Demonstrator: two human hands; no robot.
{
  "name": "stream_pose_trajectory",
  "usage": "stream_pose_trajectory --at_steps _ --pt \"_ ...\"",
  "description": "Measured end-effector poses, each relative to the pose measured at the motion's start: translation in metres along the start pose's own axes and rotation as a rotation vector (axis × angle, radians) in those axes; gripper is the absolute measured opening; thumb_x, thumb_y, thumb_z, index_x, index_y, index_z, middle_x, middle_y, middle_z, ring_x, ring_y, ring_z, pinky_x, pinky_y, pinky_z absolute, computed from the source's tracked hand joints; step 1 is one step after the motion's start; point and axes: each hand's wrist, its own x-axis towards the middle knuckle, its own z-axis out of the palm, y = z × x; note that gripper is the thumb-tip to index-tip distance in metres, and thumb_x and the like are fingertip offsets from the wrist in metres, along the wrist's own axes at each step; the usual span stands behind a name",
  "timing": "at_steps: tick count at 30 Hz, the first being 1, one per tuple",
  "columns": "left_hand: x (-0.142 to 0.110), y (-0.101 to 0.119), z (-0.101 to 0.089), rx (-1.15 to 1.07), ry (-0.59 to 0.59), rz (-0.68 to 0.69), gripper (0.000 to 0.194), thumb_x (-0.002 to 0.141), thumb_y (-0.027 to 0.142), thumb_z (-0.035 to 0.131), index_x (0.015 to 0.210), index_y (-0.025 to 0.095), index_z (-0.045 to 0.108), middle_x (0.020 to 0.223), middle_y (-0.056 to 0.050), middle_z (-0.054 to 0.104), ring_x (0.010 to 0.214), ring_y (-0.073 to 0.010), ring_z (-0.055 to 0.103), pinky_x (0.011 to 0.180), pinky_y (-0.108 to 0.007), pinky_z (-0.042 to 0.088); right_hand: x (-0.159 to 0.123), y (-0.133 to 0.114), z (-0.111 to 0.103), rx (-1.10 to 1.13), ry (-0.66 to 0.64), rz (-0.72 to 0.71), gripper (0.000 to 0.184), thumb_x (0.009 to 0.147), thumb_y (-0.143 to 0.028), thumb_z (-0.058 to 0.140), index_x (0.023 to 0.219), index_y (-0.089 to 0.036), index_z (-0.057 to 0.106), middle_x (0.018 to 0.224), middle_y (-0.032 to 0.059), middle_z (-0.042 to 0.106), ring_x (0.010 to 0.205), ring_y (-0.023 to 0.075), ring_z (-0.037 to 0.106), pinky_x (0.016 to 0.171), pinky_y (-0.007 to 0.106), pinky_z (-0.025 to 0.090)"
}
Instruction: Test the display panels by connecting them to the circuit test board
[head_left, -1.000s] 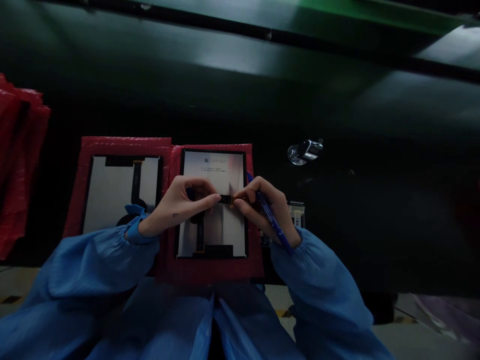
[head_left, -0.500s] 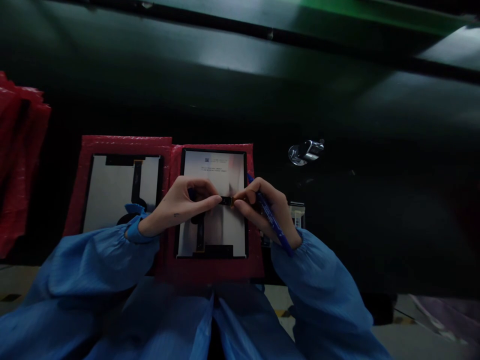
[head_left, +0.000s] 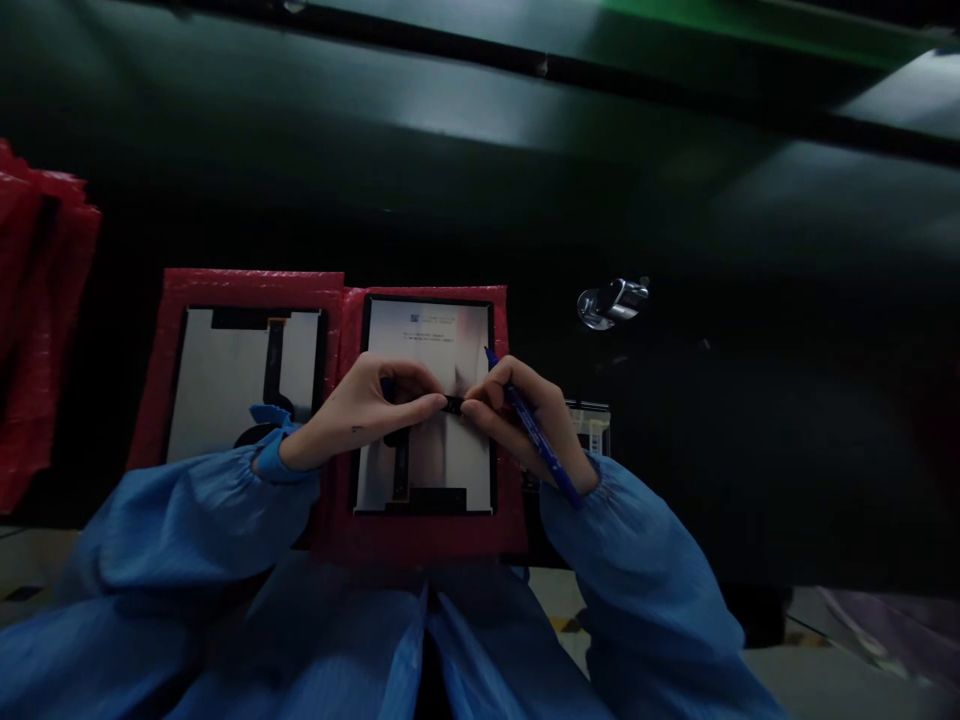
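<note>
Face-up on a red bubble-wrap mat (head_left: 427,540) lies a display panel (head_left: 427,345) with a silver-white back, a printed label and a black flex cable (head_left: 401,465). My left hand (head_left: 367,405) pinches a small black flex connector (head_left: 453,404) between thumb and forefinger, above the panel's middle. My right hand (head_left: 517,420) grips a blue marker pen (head_left: 536,435) against its palm, and its fingertips sit against the connector's right end. Fingers hide part of the connector.
To the left, a second panel (head_left: 232,375) lies on its own red mat (head_left: 247,285). Red bubble-wrap bags (head_left: 41,300) are stacked at the far left. A chrome fitting (head_left: 611,304) sits on the dark bench, and a small printed card (head_left: 592,428) lies beyond my right hand.
My right fingertips have closed in on the connector, hiding the orange strip seen earlier. The pen has tilted, its upper end shifting left. The view has drifted slightly.
</note>
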Motion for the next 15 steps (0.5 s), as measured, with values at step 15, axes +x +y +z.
stream_pose_trajectory --at_steps 15 --pt "0.006 -0.005 -0.028 0.717 0.468 0.161 0.032 0.097 0.040 0.051 0.107 0.019 0.072 0.108 -0.010 0.072 0.090 -0.0221 0.068 0.077 -0.031 0.051 -0.030 -0.006 -0.014 -0.106 0.524 -0.251 0.015 0.099 -0.040 0.056 0.110 -0.029 0.056 0.110 0.0072 0.069 0.110 0.0283 0.067 0.092 0.046 0.053"
